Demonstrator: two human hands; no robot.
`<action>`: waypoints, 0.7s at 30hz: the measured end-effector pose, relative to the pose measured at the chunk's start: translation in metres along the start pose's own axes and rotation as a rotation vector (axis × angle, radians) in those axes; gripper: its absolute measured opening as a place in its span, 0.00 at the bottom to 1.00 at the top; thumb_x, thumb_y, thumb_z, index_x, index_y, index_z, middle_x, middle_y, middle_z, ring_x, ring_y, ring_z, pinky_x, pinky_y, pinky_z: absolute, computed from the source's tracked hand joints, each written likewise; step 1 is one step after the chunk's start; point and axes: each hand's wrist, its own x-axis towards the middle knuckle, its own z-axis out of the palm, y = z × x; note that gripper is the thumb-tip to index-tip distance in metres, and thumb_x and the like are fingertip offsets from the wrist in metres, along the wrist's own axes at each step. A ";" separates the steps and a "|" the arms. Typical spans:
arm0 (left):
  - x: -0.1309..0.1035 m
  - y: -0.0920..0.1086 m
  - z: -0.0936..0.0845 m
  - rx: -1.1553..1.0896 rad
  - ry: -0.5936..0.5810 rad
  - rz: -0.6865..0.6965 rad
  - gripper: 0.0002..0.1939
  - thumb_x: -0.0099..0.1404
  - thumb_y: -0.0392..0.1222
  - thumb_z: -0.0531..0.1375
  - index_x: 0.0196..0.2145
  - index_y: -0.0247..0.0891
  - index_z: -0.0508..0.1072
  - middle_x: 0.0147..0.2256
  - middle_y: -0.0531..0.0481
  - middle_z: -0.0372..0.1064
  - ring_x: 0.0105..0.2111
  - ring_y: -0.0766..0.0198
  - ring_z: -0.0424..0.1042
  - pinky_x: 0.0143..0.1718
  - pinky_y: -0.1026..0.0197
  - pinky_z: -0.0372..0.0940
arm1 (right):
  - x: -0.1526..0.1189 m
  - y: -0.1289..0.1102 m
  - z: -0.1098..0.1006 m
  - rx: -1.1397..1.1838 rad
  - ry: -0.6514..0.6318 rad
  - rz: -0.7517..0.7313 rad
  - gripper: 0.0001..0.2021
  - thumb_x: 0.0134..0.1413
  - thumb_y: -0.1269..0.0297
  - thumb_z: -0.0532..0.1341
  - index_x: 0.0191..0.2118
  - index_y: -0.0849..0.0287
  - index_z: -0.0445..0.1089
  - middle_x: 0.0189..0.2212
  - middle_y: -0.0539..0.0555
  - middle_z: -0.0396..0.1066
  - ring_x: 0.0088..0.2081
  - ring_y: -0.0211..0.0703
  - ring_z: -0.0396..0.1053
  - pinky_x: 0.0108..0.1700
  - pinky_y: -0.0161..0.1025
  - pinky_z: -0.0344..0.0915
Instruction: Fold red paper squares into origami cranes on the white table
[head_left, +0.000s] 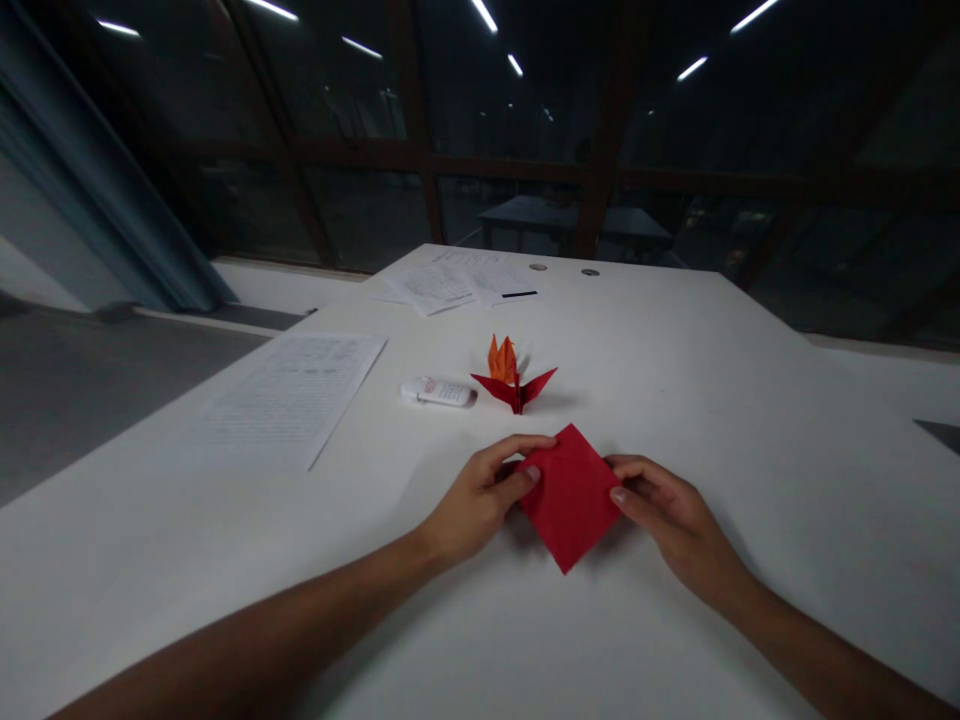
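Observation:
Between my two hands is a square of red origami paper, turned so that one corner points toward me. My left hand pinches its left corner, thumb on top and index finger along the upper left edge. At the right corner, my right hand grips the paper with the thumb in front and the fingers behind. Just beyond the paper stands a red paper crane with its wings spread. An orange folded paper piece stands right behind the crane.
A white glue or correction-tape dispenser lies left of the crane. Printed sheets lie at the left, and more papers with a dark pen at the far end. Two small round discs sit near the white table's far edge.

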 end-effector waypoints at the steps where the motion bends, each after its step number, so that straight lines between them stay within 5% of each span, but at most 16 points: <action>1: 0.000 0.000 0.000 -0.003 -0.013 0.002 0.18 0.70 0.46 0.61 0.56 0.43 0.72 0.49 0.46 0.72 0.43 0.60 0.71 0.45 0.59 0.66 | 0.000 0.000 0.000 0.018 0.010 0.009 0.07 0.62 0.57 0.65 0.40 0.54 0.73 0.45 0.53 0.74 0.45 0.46 0.71 0.48 0.40 0.65; 7: 0.000 0.000 -0.001 0.089 0.035 0.000 0.22 0.67 0.43 0.64 0.57 0.44 0.70 0.48 0.47 0.68 0.41 0.62 0.71 0.41 0.61 0.66 | 0.002 0.004 0.000 -0.020 0.006 0.042 0.07 0.63 0.57 0.64 0.39 0.55 0.72 0.36 0.51 0.73 0.38 0.44 0.68 0.42 0.39 0.63; 15: 0.002 0.004 0.001 0.089 0.017 -0.040 0.19 0.68 0.45 0.63 0.55 0.38 0.71 0.48 0.44 0.73 0.42 0.59 0.73 0.44 0.59 0.67 | 0.002 0.004 0.002 -0.267 0.093 -0.094 0.14 0.67 0.57 0.59 0.30 0.56 0.70 0.47 0.56 0.71 0.49 0.48 0.69 0.51 0.42 0.63; 21: 0.005 -0.001 -0.002 -0.041 0.065 -0.093 0.21 0.65 0.43 0.65 0.55 0.37 0.74 0.50 0.43 0.75 0.47 0.57 0.73 0.50 0.57 0.66 | -0.002 0.009 0.001 -0.198 0.086 -0.165 0.11 0.68 0.63 0.55 0.51 0.48 0.71 0.63 0.55 0.63 0.60 0.49 0.65 0.60 0.49 0.63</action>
